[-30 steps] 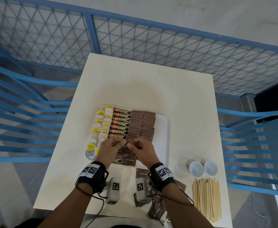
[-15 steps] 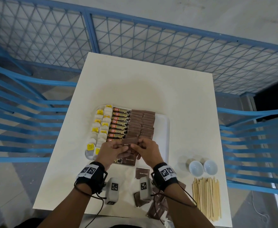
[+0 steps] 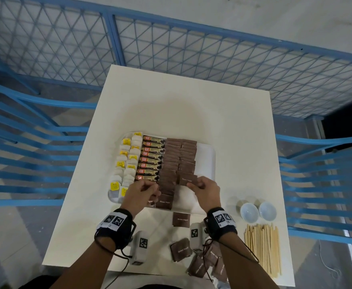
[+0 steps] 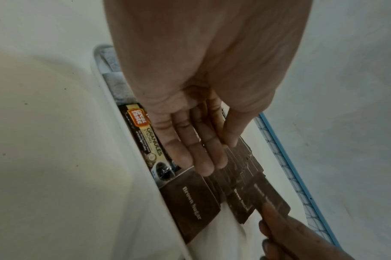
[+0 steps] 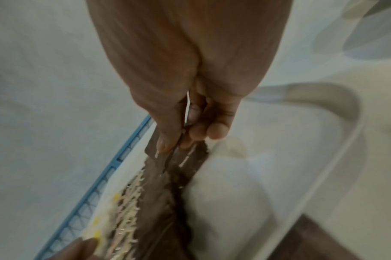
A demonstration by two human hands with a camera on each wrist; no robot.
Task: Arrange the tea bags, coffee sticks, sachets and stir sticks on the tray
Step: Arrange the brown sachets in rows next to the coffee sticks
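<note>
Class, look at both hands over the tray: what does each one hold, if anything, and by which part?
The right hand pinches a brown sugar sachet by its near right edge. The left hand holds nothing; its straight fingers lie over the sachet row.

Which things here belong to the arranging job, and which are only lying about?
Belong to the job:
tray
tea bags
coffee sticks
brown sugar sachets in rows
sachet pinched by the right hand
left hand resting on the rows
loose sachets
stir sticks

Just lying about:
two small white bowls
blue fence
</note>
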